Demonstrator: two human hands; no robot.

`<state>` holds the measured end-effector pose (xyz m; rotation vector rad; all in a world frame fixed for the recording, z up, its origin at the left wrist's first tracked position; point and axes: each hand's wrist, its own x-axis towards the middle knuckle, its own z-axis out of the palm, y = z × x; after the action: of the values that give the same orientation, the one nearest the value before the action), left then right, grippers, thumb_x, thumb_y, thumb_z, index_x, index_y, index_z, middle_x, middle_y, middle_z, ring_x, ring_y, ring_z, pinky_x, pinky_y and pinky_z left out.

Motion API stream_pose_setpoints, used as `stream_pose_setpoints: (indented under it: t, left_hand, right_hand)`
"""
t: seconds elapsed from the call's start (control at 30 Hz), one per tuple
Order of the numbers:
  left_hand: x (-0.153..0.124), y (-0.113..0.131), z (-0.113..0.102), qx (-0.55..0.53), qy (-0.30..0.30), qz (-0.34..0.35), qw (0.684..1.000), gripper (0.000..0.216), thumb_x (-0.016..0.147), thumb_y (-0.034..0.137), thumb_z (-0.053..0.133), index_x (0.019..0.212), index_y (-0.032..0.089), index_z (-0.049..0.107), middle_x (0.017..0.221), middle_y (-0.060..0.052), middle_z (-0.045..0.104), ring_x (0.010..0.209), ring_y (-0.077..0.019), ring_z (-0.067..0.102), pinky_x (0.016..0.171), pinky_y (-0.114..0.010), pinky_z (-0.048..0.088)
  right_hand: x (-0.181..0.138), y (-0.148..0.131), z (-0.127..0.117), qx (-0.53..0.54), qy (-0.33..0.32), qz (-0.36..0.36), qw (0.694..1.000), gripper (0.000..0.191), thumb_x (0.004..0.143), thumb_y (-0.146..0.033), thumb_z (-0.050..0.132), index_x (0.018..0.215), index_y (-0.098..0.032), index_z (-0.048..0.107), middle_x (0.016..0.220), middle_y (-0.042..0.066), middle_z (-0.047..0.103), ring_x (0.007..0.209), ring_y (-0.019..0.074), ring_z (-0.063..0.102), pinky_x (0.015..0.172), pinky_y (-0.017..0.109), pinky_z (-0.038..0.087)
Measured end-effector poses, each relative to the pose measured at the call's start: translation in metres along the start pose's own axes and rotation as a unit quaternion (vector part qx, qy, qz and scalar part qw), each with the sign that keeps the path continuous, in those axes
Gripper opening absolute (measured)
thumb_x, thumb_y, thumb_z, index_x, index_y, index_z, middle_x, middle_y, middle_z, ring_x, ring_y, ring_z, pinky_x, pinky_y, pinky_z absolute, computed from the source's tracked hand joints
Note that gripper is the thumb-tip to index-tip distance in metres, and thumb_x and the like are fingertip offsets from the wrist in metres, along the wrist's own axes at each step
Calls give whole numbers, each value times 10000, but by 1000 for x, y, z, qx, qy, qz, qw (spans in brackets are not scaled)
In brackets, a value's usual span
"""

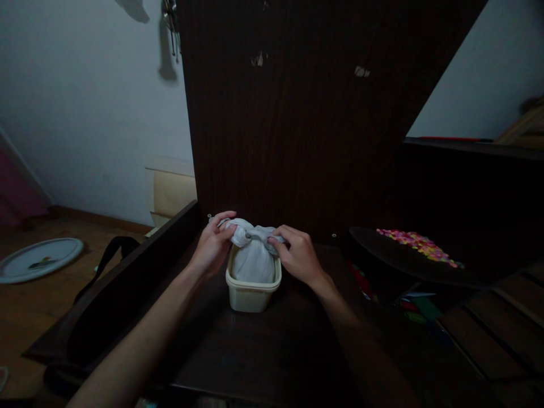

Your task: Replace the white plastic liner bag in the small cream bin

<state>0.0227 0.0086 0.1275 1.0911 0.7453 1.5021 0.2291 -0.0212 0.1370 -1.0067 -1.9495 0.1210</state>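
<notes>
A small cream plastic basket (252, 293) stands on a dark wooden surface (263, 351). A white-grey cloth (254, 258) sits bundled inside it, bulging above the rim. My left hand (213, 245) pinches the cloth's top left corner, fingers closed on it. My right hand (297, 252) grips the cloth's top right edge, fingers curled over it. Both hands are above the basket's far rim.
A tall dark wooden panel (306, 113) rises right behind the basket. A dark tray with colourful small pieces (419, 242) lies at the right. On the floor at left are a white round plate (39, 258) and a black strap (111, 252).
</notes>
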Motion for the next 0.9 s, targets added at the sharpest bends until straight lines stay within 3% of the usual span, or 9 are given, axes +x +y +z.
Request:
stream_pose_setpoints:
  t: [0.13,0.23,0.33,0.47,0.57,0.7,0.8,0.9]
  left_hand:
    - [0,4,-8,-18,-12,7,1000,368,630,232,790,966,201,642,809,-4,684,719,-147,644,653,-255,500]
    - [-4,6,-12,1,-28,18,999,304,648,222,771,933,201,668,770,10,664,716,-139,631,645,-241,487]
    - [-7,9,-14,19,-51,50,997,361,581,144,767,930,198,694,794,4,682,772,-152,635,680,-242,488]
    - [-6,16,-10,5,-73,78,994,463,549,127,719,1006,199,715,1008,-49,737,1057,-231,639,794,-275,502]
    - [1,27,2,-2,-73,22,997,440,647,231,707,1083,178,716,1186,-86,716,1183,-280,606,862,-322,509]
    - [12,48,20,-12,-120,-51,991,410,685,254,759,1077,142,714,1094,-98,746,961,-255,685,779,-319,531]
    - [18,68,25,-33,-177,-55,982,356,643,193,784,986,114,729,914,-73,760,759,-197,680,694,-282,531]
    - [22,86,21,-57,-156,-14,986,326,598,151,798,915,120,730,819,-34,737,683,-156,654,632,-238,512]
  right_hand:
    - [9,28,-8,136,104,71,983,160,895,-357,582,817,-218,592,700,-3,581,641,162,534,581,269,416]
    - [21,44,-12,242,189,116,945,232,816,-425,642,854,-234,517,703,-26,505,613,142,478,536,237,376]
    - [38,52,-16,330,220,122,910,289,757,-382,669,902,-258,452,786,-23,520,660,143,514,574,237,422]
    - [67,46,-24,371,187,99,904,235,809,-389,595,951,-277,445,937,18,605,844,191,613,726,331,523]
    - [87,28,-27,369,138,84,915,224,913,-451,465,1051,-276,490,1108,79,650,1003,233,645,798,409,547]
    - [106,2,-30,417,106,65,900,320,949,-499,409,1166,-287,508,1277,89,642,1165,251,629,895,464,552]
    - [114,-3,-36,441,38,28,896,424,819,-474,641,1188,-308,515,1251,56,667,1147,251,641,933,449,550]
    - [119,5,-45,405,12,10,914,534,666,-362,787,1145,-283,567,1186,52,683,1085,245,655,942,424,549]
